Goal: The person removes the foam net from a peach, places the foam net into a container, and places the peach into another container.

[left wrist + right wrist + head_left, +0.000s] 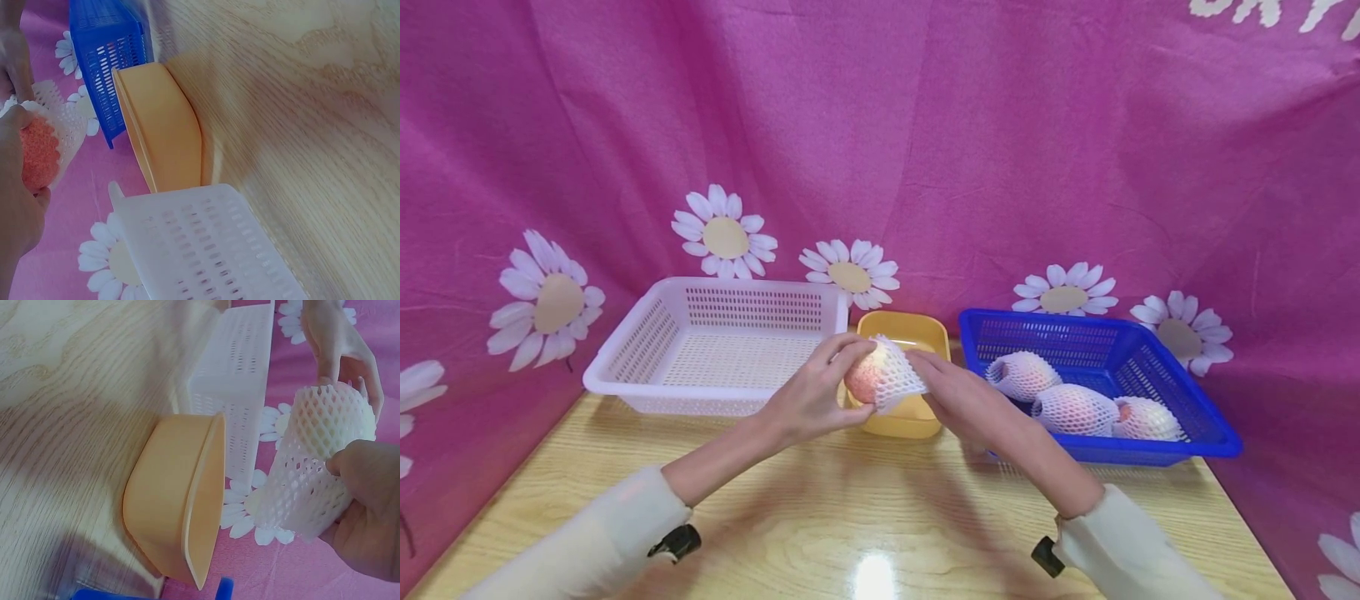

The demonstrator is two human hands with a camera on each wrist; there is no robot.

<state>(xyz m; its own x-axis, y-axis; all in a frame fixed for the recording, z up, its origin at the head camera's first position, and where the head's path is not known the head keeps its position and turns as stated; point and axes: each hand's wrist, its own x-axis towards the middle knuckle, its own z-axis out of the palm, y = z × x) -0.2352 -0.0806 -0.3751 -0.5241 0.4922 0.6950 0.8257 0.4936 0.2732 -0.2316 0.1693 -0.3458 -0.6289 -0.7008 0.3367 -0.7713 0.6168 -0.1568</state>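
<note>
Over the yellow tub (901,425) my left hand (812,390) grips a red and yellow peach (862,379), thumb below and fingers above. A white foam net sleeve (898,379) covers part of the peach; its bare red end faces the left palm in the left wrist view. My right hand (372,512) pinches the loose end of the net, which hangs past the fruit. In the blue basket (1150,454) to the right lie three more peaches (1075,410) in foam nets.
A white perforated basket (677,402) stands left of the yellow tub with no fruit visible in it. All three containers sit on a wood-grain table (820,517). Behind them hangs a magenta cloth (887,150) with daisies.
</note>
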